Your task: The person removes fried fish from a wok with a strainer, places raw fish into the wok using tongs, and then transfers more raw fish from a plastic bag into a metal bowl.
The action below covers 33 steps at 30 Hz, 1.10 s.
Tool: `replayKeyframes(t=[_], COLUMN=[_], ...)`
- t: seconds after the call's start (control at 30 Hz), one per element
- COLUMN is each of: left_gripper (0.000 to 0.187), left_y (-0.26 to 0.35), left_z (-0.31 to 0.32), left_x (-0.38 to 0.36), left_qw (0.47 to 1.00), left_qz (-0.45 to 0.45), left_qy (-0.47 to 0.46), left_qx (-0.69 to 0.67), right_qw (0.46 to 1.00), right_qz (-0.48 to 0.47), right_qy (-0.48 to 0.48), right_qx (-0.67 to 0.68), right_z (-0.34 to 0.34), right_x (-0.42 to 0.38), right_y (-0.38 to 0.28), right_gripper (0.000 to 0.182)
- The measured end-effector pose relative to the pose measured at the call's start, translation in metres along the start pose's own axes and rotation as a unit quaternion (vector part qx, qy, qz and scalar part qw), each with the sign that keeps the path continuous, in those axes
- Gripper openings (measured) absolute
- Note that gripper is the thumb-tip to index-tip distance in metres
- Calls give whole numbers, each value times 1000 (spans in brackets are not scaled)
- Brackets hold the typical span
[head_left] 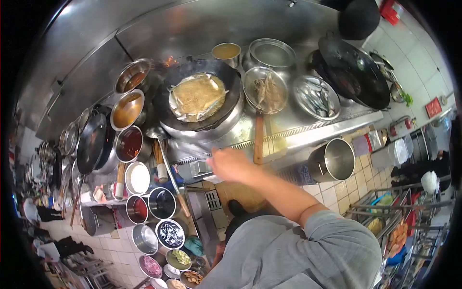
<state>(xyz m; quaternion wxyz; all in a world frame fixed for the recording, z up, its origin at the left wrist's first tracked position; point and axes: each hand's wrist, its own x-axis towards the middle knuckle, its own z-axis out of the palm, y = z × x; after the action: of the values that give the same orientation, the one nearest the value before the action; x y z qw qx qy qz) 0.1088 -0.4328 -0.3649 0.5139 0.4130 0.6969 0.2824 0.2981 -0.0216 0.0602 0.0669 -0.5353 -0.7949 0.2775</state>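
My right hand (228, 164) is over the stove's front edge, its fingers curled together beside a small metal block (198, 167); anything held in them is too small to make out. Behind it, fish pieces fry in bubbling oil in a wok (163, 103). A strainer (243, 89) holding browned food rests right of the wok, its wooden handle pointing toward me. Farther right, whole small fish (315, 98) lie in a metal bowl. Only a strip of skin beside my shirt shows at my left hand (219, 253), with its fingers hidden.
Flames (170, 61) show behind the wok. Bowls of sauce (129, 144) and a ladle (155, 133) stand at the left, with ingredient bowls (179, 259) below. A dark wok (353, 72) and a tall pot (339, 159) are at the right. People are at far left.
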Motion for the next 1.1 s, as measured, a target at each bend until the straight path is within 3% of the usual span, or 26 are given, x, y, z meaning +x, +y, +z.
replayKeyframes(t=[0.07, 0.13, 0.17, 0.2, 0.3, 0.43, 0.47, 0.67, 0.77, 0.87, 0.93, 0.97, 1.0, 1.03, 1.07, 1.1], left_gripper=[38, 38, 39, 37, 36, 35, 34, 32, 31, 30, 30, 29, 30, 31, 34, 39], left_y=[-1, 7, 2, -3, 7, 14, 14, 20, 37, 73, 113, 133, 149, 165, 206, 262], left_z=[-6, -13, -15, -18, -21, -27, -27, -30, -31, -36, -33, -30, -22, -13, -1, 11], left_x=[10, 22, 22, 20, 5, -17, -23, -33, -32, -23, 2, 17, 42, 66, 84, 100], left_qw=[998, 990, 996, 997, 999, 996, 995, 991, 988, 979, 981, 985, 994, 986, 976, 964], left_qz=[-5, 11, 66, 53, -2, -54, -64, -88, -86, -81, -64, -61, -79, -97, -99, -99], left_qy=[-20, -37, 1, -6, -29, -52, -56, -64, -72, -81, -76, -73, -68, -60, -58, -59], left_qx=[66, 133, 67, 48, 35, 44, 47, 83, 110, 166, 166, 145, 11, -124, -183, -238], right_qw=[993, 992, 993, 994, 999, 995, 998, 992, 995, 990, 988, 985, 982, 956, 907, 852], right_qz=[-24, -5, -22, -38, 38, 5, 25, 84, 36, -46, -25, -58, -3, 104, 210, 252], right_qy=[-113, -128, -112, -96, -6, 35, 21, -26, 33, -27, -94, -93, -138, -145, -150, -110], right_qx=[6, 7, -7, -22, 19, -89, -49, 92, 81, 131, 117, 134, 132, 234, 333, 446], right_z=[30, 64, 92, 125, 223, 266, 274, 234, 183, 134, 139, 168, 164, 139, 114, 107], right_x=[14, 33, 47, 63, 111, 119, 119, 92, 51, 2, -27, -35, -51, -74, -93, -98], right_y=[-4, -16, -19, -20, -29, -42, -41, -39, -33, 12, 72, 122, 163, 195, 218, 236], right_gripper=[37, 41, 46, 51, 57, 65, 67, 74, 71, 61, 49, 43, 39, 42, 45, 48])
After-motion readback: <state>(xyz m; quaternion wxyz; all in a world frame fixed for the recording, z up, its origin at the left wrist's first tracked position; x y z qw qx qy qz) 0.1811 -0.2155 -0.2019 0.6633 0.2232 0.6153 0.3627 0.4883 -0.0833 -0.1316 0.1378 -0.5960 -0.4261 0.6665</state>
